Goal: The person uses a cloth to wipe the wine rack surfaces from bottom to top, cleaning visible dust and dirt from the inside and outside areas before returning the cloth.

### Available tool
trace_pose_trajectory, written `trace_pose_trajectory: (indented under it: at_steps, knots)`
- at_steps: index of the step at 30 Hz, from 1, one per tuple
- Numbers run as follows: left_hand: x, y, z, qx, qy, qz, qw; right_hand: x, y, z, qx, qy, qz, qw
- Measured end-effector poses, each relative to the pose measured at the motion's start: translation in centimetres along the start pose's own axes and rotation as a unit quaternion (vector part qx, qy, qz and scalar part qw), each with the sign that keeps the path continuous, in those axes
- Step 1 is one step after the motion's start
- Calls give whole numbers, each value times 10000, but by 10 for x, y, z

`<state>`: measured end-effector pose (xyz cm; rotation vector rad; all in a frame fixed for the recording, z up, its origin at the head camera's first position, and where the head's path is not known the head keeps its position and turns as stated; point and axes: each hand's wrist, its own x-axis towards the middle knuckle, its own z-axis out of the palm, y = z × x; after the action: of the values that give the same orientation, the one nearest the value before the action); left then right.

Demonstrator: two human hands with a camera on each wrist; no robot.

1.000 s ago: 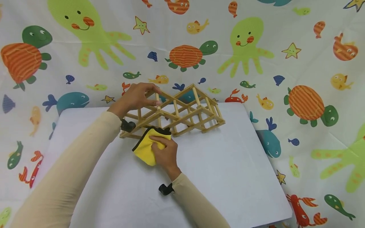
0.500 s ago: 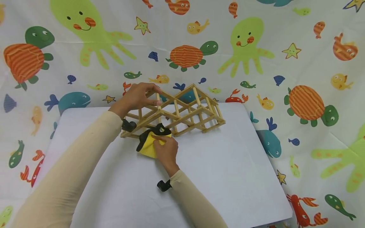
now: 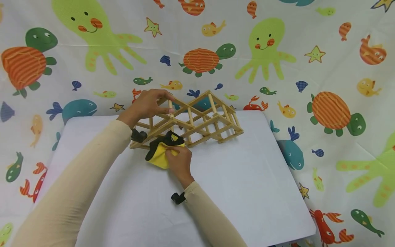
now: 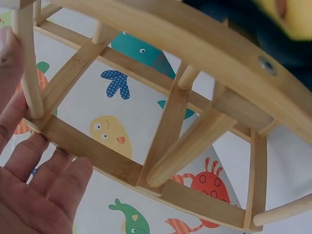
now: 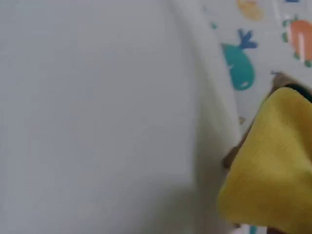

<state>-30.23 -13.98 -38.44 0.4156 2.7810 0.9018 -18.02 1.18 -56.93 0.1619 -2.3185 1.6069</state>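
Note:
A light wooden wine rack [image 3: 213, 104], built of crossed slats and round dowels, stands near the back of the table. My left hand [image 3: 149, 104] grips its upper left part, with the thumb by a dowel; in the left wrist view the fingers [image 4: 73, 178] lie along an outer slat. My right hand [image 3: 180, 161] pinches a yellow cloth [image 3: 158, 156] with a black edge against the rack's lower front slats. The cloth hides part of those slats. In the right wrist view, the yellow cloth [image 5: 273, 170] covers the right side and the right hand is mostly hidden.
The white table [image 3: 247, 188] reaches back to a curtain [image 3: 172, 34] printed with sea animals. Its right edge slants down toward the front. Small black cameras sit on both wrists, the right one [image 3: 177, 198] hanging low over the table.
My right hand has shifted the cloth slightly up along the front slats, and the cloth is more bunched with more black showing. The left hand and the rack have stayed put.

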Motion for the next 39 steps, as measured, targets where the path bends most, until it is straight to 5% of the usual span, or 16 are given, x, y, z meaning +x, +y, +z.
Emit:
trace_pose_trajectory:
  at_steps: [3,9,14,18,25,28,33,36,39]
  knots:
    - [-1,-1,0,30,32,54,10000,-7,5,-3,148,-5,-21,9999]
    - [-2,-3,1,13,83,96,9999,-1,-25,0,1113,-41,-1227,9862]
    - [-2,-5,4,-4,23,64,10000,-1,-29,24,661,-871,-662,9918]
    - [-3,-5,7,-76,13,53,10000,-14,-16,35,66,-1764,-114,9842]
    - [-1,2,6,-52,146,224,9996,-15,-21,29,997,-533,-1007,9885]
    - [-1,4,4,-133,134,185,9997,-9,-21,36,967,-1082,-591,9876]
    - [1,7,6,-252,-5,175,9995,-13,-8,44,143,-1991,409,9790]
    - [1,7,7,-186,9,180,9997,-15,-12,40,-7,-1862,163,9824]
    - [0,5,6,-123,79,154,9998,-14,-25,36,170,-1692,-535,9840]
